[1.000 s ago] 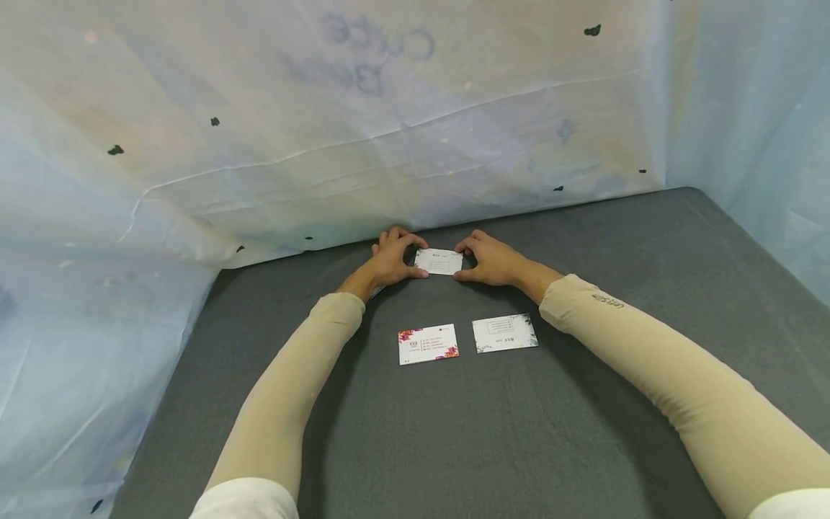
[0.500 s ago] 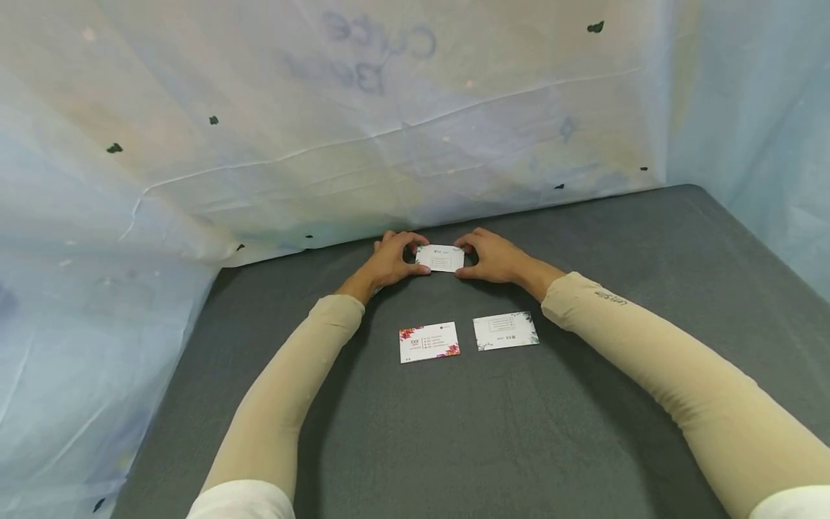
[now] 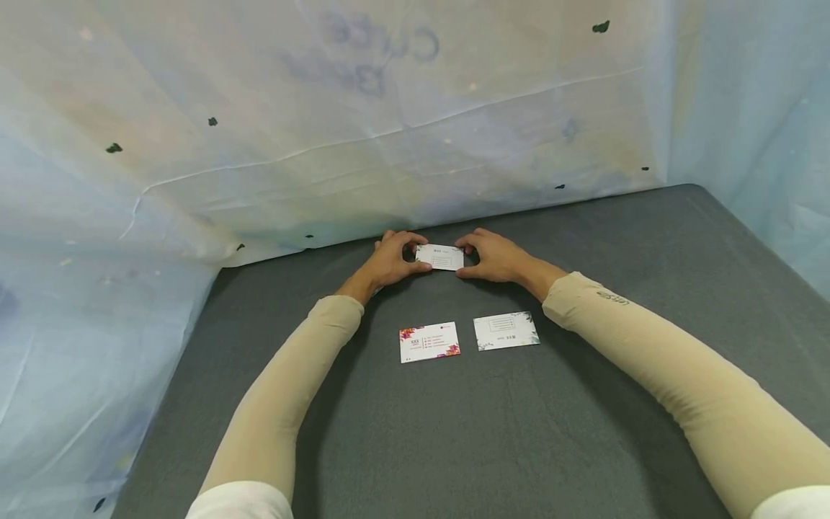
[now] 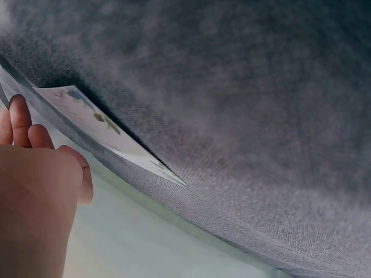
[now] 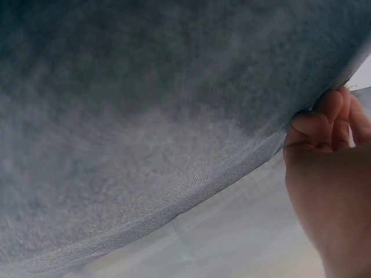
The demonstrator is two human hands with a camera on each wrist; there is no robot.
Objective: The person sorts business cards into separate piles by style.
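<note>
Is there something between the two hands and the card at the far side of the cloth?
No. In the head view the left hand and the right hand each pinch one end of the white card directly. The two other cards lie nearer the person, apart from it.

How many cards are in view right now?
3: one card held between left hand and right hand; floral card and leafy card nearer on the mat.

- Small white card [image 3: 440,257], rectangular, faint printed lines and a small mark on its face.
- Held lengthwise, face up and tilted slightly, just above the grey cloth.
- Left short edge pinched in left-hand fingertips [image 3: 421,267], right short edge in right-hand fingertips [image 3: 462,272].
</note>
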